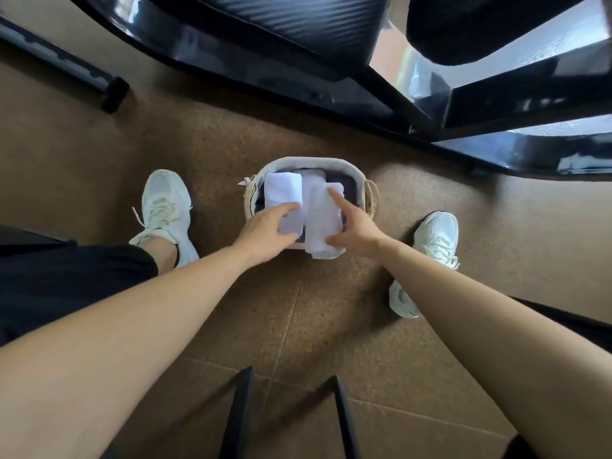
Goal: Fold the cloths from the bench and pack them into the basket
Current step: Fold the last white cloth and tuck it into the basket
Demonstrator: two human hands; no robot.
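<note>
white, soft cloths (311, 182) fill the basket (298, 160); best gripped at folded ends. left hand (265, 231) seems to pinch left cloth (282, 192) by the basket's near rim; right hand (359, 228), fingers (336, 197) spread, presses right cloth (323, 221).

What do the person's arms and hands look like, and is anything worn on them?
Both forearms are bare: no sleeve shows on the left arm or the right arm. The left hand and the right hand wear no gloves, and no watch, bracelet or ring is visible.
</note>
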